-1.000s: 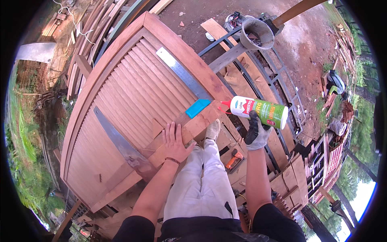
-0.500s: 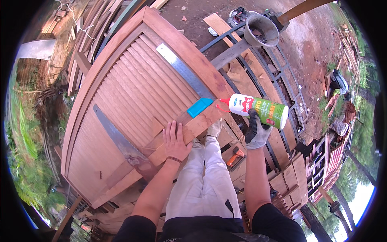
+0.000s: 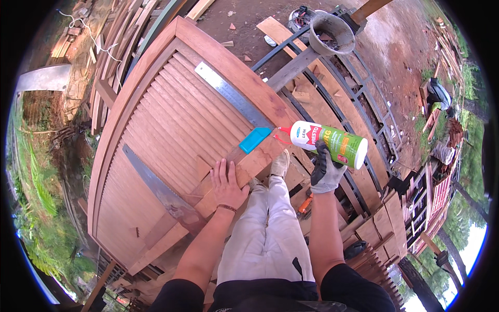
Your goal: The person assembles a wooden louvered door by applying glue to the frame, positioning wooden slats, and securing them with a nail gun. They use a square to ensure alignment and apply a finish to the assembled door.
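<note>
A louvred wooden shutter panel [image 3: 179, 104] lies in front of me, its slats set in a broad reddish frame. My left hand [image 3: 228, 185], bare with a thin bracelet at the wrist, rests flat on the near frame rail, fingers stretched out. In a grey and black work glove, my right hand [image 3: 327, 169] grips a white and green glue bottle [image 3: 332, 143]. The bottle lies almost level, its red nozzle pointing left at the frame's near right corner. A try square with a blue handle [image 3: 255, 140] and steel blade [image 3: 231, 93] lies across the panel. Left of my left hand is a handsaw [image 3: 161, 184].
Beyond the panel, a grey bucket [image 3: 331, 35] stands by a metal frame [image 3: 358, 93] and planks. Timber [image 3: 117, 57] is stacked at the far left. An orange power tool [image 3: 305, 204] sits below my right hand, partly hidden. My shoes are below the near rail.
The whole view has shifted slightly. My right hand and the bottle have stayed nearly still beside the frame corner, and my left hand keeps its place on the rail.
</note>
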